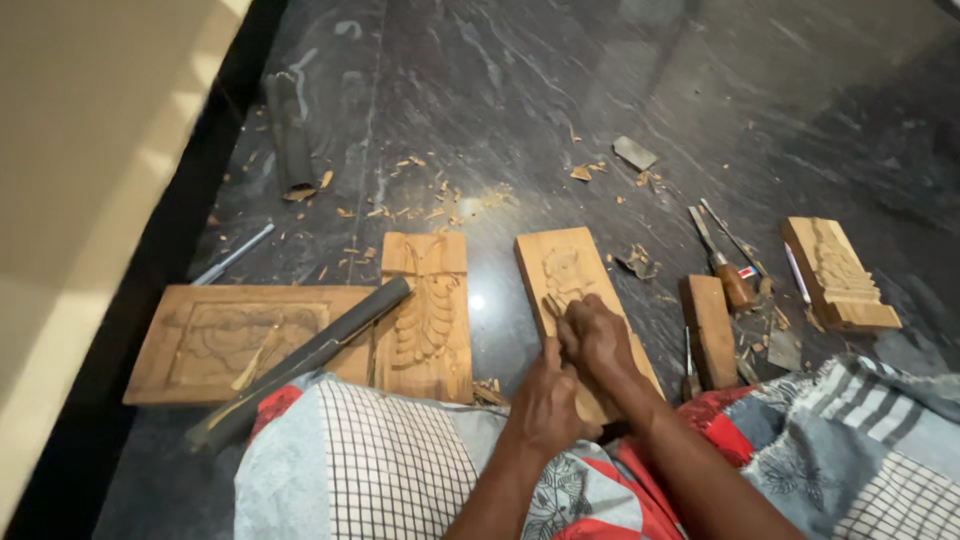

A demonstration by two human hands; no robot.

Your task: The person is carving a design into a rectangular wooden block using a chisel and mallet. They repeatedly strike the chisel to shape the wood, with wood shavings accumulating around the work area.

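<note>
The carved plank (580, 300) lay on the floor (600, 100) directly ahead of the person, its long axis running away and slightly leftward. Both hands rested on it: right hand (597, 338) farther up, left hand (545, 405) nearer, each clenched around a chisel (553, 305).

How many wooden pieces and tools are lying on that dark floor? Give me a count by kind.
Carved wooden panels: 4 (wide panel, leaf panel, panel under both hands, stepped block)
Plain wooden block: 1
Long dark bar: 1
Chisels that show clearly: 2 (wooden-handled chisel, chisel by the block)
Total: 8
Left hand and right hand rest on the middle panel.
</note>
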